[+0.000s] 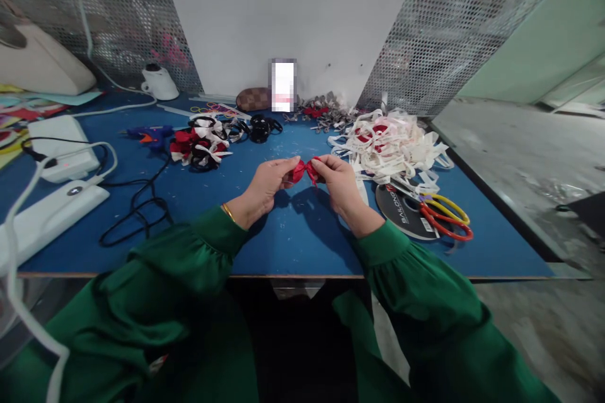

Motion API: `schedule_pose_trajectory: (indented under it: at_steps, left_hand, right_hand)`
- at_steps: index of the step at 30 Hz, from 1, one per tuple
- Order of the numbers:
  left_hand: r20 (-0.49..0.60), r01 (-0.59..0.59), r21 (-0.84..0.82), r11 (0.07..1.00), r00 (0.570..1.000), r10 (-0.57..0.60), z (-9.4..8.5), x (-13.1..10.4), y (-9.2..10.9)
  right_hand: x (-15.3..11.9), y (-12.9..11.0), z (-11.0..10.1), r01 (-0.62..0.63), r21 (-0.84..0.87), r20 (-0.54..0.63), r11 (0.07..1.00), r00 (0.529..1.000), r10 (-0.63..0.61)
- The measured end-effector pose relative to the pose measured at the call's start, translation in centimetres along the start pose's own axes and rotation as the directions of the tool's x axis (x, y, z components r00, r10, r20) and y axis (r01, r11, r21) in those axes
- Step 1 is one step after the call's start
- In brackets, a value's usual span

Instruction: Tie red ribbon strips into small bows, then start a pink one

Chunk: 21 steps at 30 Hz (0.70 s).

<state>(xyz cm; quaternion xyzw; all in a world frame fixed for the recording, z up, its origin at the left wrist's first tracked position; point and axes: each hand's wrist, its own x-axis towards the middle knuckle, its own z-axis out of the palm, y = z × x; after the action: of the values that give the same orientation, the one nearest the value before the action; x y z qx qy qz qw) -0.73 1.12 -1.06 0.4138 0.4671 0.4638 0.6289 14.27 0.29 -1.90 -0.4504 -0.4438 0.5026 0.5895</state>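
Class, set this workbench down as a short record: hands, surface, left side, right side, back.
Hands: left hand and right hand both pinch a red bow
Surface: blue table
Left side: glue gun, white power strip
Right side: white ribbon pile; scissors overlapping a black disc
Back: brown checked pouch beside a lit screen

Glossy green sleeves, gathered below wide cuffs; thin gold bangle, left wrist.

Workspace: blue surface [293, 245] before a plain pale panel [293, 6].
Perforated metal mesh [401, 44] flanks panel left and right; pale green wall [529, 31] far right; grey floor [529, 151], stained, right of surface.
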Motion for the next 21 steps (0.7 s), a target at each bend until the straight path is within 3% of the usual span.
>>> schedule_pose_trajectory:
  at_steps: [6,10,14,21]
  left_hand:
    - [-0.006,-0.114,0.075,0.991,0.993,0.115,0.00,0.01,-0.04]
    - [-0.035,-0.096,0.068,0.993,0.995,0.098,-0.05,-0.01,0.04]
    - [0.020,-0.099,0.145,0.984,0.995,0.097,0.00,0.00,-0.14]
    - [0.054,-0.166,0.113,0.980,0.986,0.161,0.03,0.37,-0.30]
  right_hand:
    - [-0.19,-0.01,0.14,-0.049,-0.052,0.039,0.997,0.998,0.052]
    - [-0.08,0.01,0.07,-0.017,-0.066,0.004,0.998,1.000,0.017]
    - [0.03,-0.01,0.02,-0.005,-0.051,0.008,0.999,1.000,0.006]
    - [0.27,0.50,0.01,-0.217,0.182,0.111,0.959,0.974,0.199]
